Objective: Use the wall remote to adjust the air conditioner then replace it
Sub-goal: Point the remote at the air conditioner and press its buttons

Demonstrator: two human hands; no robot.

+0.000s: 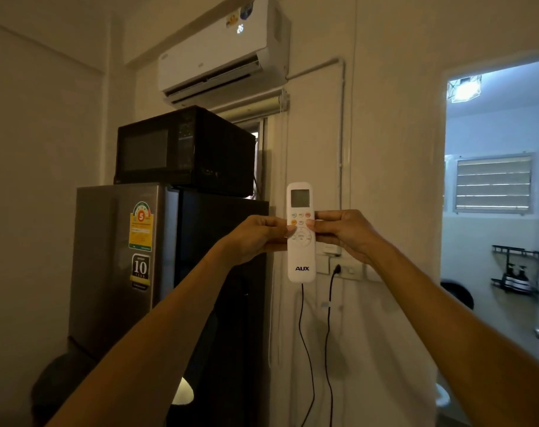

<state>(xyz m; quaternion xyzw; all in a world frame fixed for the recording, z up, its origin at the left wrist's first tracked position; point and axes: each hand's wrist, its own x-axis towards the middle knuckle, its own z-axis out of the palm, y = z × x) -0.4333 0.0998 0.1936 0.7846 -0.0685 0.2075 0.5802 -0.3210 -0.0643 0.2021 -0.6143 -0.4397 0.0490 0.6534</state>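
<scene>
A white remote [301,260] marked AUX stands upright in front of the wall, screen at the top. My left hand [256,237] grips its left edge and my right hand [343,234] grips its right edge, both thumbs resting on the button area. High on the wall hangs the white air conditioner [219,50], its flap open and a lit number showing on its front. Whether a wall holder sits behind the remote is hidden.
A grey fridge [114,266] stands at the left with a black microwave [182,149] on top. Wall sockets [348,269] with two black cords lie below the remote. An open doorway [496,211] to a lit bathroom is at the right.
</scene>
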